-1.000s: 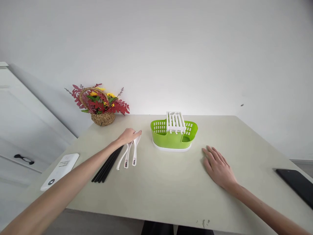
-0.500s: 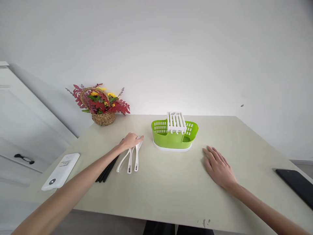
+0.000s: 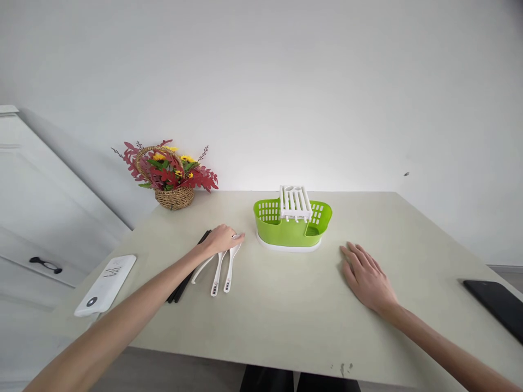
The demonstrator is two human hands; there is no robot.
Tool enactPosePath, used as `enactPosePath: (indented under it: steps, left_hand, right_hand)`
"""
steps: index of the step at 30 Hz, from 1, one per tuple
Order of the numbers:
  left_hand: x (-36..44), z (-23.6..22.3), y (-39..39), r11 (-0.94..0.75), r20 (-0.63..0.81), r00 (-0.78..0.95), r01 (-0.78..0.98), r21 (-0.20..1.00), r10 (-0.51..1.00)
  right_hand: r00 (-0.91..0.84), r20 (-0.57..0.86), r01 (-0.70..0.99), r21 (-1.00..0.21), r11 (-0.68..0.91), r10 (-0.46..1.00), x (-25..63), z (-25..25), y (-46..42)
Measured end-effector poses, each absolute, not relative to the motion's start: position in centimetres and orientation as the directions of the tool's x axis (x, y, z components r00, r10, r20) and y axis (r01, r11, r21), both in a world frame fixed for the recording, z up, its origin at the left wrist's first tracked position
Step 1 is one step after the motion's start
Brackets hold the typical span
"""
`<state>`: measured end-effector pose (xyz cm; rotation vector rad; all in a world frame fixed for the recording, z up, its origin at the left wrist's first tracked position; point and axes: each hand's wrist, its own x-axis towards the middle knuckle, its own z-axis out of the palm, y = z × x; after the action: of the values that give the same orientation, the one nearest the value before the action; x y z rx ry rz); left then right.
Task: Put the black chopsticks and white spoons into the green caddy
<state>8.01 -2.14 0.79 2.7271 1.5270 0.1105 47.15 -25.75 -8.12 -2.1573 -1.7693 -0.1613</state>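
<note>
My left hand (image 3: 223,239) is closed over the bowl ends of the white spoons (image 3: 229,275), and their handles point toward me on the table. The leftmost white piece (image 3: 202,269) has a curved handle; its far end is hidden under the hand. Black chopsticks (image 3: 180,291) lie just left of the spoons, partly covered by my left forearm. My right hand (image 3: 368,279) rests flat on the tabletop with its fingers stretched out, holding nothing. Between and beyond my hands stands a green utensil basket (image 3: 281,233) with a white slotted rack (image 3: 295,202) on top and a white base.
A wicker basket of artificial flowers (image 3: 175,198) stands at the back left. At the left edge lies a white flat device (image 3: 107,284); a black phone (image 3: 496,305) lies at the far right. A white cabinet (image 3: 36,207) stands left of the table, and a wall is behind.
My left hand has shifted slightly right and toward me, and the white spoons have moved with it, their handles turning a little. My right hand stays in place.
</note>
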Motion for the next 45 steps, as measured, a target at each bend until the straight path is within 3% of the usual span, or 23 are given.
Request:
enactPosePath:
  steps: [16, 22, 28, 30, 33, 37, 41, 45]
  left_hand:
    - [6.8, 1.0, -4.0, -0.53, 0.225, 0.527, 0.847, -0.05, 0.82]
    - [7.8, 3.6, -4.7, -0.559, 0.317, 0.55, 0.826, -0.07, 0.773]
    - [14.2, 10.9, -4.6, -0.593, 0.632, 0.417, 0.8, 0.086, 0.653]
    - [17.6, 13.5, -5.2, -0.626, 0.678, 0.385, 0.767, 0.143, 0.627]
    - [22.6, 15.6, -6.6, -0.702, 0.616, 0.491, 0.696, 0.148, 0.616]
    - [27.5, 14.6, -8.1, -0.721, 0.409, 0.632, 0.686, 0.1, 0.658]
    - [28.8, 12.8, -8.0, -0.715, 0.237, 0.696, 0.699, -0.007, 0.678]
    - [27.5, 12.9, -5.9, -0.734, 0.188, 0.733, 0.674, -0.076, 0.654]
  right_hand:
    - [0.214, 0.32, 0.967, -0.203, -0.154, 0.923, 47.2, -8.2, -25.5]
    - [0.204, 0.338, 0.967, -0.216, -0.135, 0.919, 47.2, -8.1, -25.5]
    - [0.204, 0.342, 0.965, -0.23, -0.129, 0.917, 47.2, -7.7, -25.4]
    - [0.199, 0.346, 0.966, -0.228, -0.124, 0.917, 47.2, -7.6, -25.4]
    - [0.195, 0.355, 0.967, -0.224, -0.12, 0.914, 47.1, -7.5, -25.3]
    - [0.195, 0.365, 0.968, -0.222, -0.119, 0.91, 47.1, -7.5, -25.3]
    - [0.191, 0.396, 0.968, -0.228, -0.105, 0.898, 47.1, -7.6, -25.1]
    - [0.189, 0.4, 0.968, -0.229, -0.102, 0.897, 47.0, -7.5, -25.1]
